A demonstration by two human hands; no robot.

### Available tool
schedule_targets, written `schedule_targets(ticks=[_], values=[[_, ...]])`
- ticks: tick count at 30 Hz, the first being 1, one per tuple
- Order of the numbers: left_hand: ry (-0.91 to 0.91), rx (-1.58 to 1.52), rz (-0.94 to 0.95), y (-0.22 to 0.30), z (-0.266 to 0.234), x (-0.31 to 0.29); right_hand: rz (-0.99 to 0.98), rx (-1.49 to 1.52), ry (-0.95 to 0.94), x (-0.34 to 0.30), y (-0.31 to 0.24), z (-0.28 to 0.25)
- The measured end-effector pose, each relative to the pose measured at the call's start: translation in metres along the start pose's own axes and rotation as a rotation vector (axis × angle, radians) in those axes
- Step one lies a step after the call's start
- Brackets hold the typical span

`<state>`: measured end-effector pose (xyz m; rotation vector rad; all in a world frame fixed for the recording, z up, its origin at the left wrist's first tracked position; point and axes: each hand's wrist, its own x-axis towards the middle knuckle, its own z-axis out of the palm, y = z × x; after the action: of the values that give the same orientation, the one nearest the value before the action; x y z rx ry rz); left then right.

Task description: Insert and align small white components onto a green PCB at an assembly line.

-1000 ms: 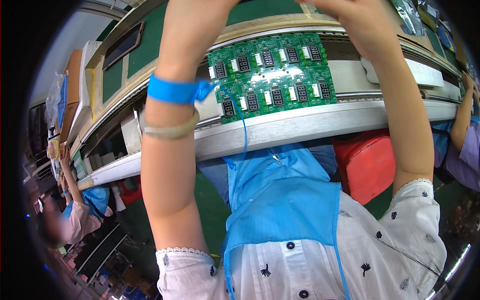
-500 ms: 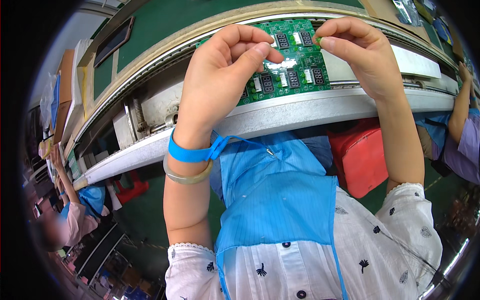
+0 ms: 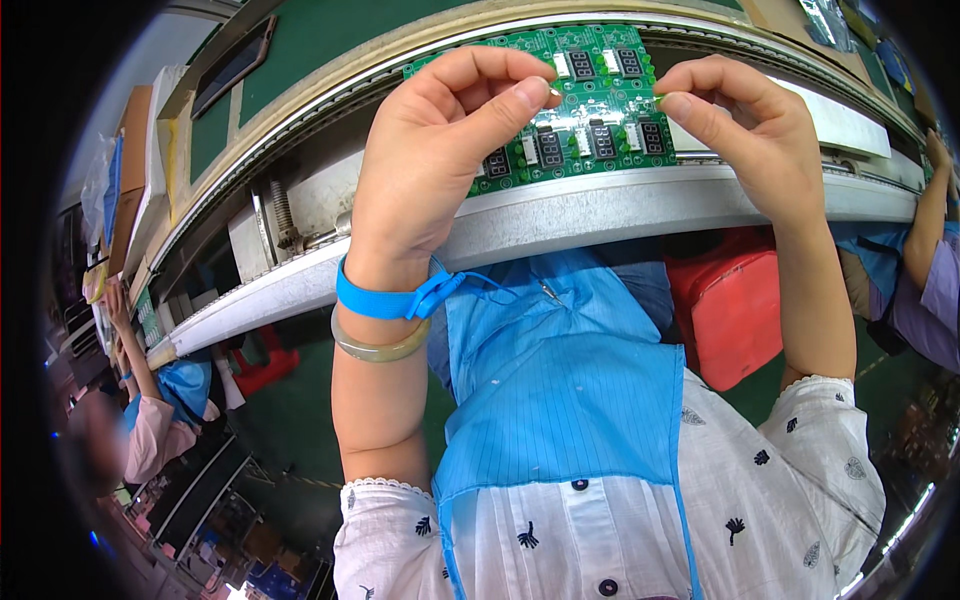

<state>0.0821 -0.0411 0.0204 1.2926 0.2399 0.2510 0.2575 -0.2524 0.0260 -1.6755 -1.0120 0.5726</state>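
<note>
1. Two hands face each other, raised above the work: the left hand (image 3: pixel 440 150) has thumb and forefinger drawn narrowly together, and so does the right hand (image 3: pixel 765 140). A pale speck shows at the left tips and a small green bit at the right ones (whether either is gripped, I cannot tell).
2. Below and between them lies the green circuit board panel (image 3: pixel 625 108), flat along the near metal rail (image 3: pixel 600 200), its left part hidden behind the left hand. It carries black digit displays (image 3: pixel 550 147) with white connectors (image 3: pixel 583 142) beside them.
3. Around the left wrist sit a blue band (image 3: pixel 385 300), with a thin cord trailing off, and a pale bangle (image 3: pixel 380 350) just below it.
4. Beyond the track, a dark flat device (image 3: pixel 235 62) rests on the green surface (image 3: pixel 330 60) at the upper left.
5. Nearer the body are a blue apron (image 3: pixel 570 420) and, to its right, a red seat (image 3: pixel 725 310).
6. Farther out, one co-worker (image 3: pixel 155 430) appears at the left edge, another (image 3: pixel 925 300) at the right.
</note>
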Motion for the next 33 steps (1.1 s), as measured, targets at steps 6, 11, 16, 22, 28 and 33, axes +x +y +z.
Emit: schedule_targets(ticks=[6, 11, 16, 22, 28, 33], values=[[0.036, 0.098, -0.035, 0.002, 0.004, -0.004, -0.088, -0.269, -0.015, -0.007, -0.01, 0.004], [0.08, 0.221, -0.001, -0.003, 0.009, -0.008, -0.228, -0.499, -0.056, -0.01, -0.018, 0.008], [0.127, 0.392, 0.072, -0.01, 0.012, -0.013, -0.277, -0.608, -0.042, -0.014, -0.025, 0.02], [0.196, 0.473, 0.184, -0.012, 0.017, -0.015, -0.433, -0.777, -0.002, -0.017, -0.014, 0.026], [0.182, 0.639, 0.331, -0.016, 0.014, -0.017, -0.469, -0.928, 0.004, -0.019, -0.015, 0.034], [0.184, 0.718, 0.536, -0.024, 0.009, -0.013, -0.486, -1.005, 0.012, -0.021, -0.015, 0.038]])
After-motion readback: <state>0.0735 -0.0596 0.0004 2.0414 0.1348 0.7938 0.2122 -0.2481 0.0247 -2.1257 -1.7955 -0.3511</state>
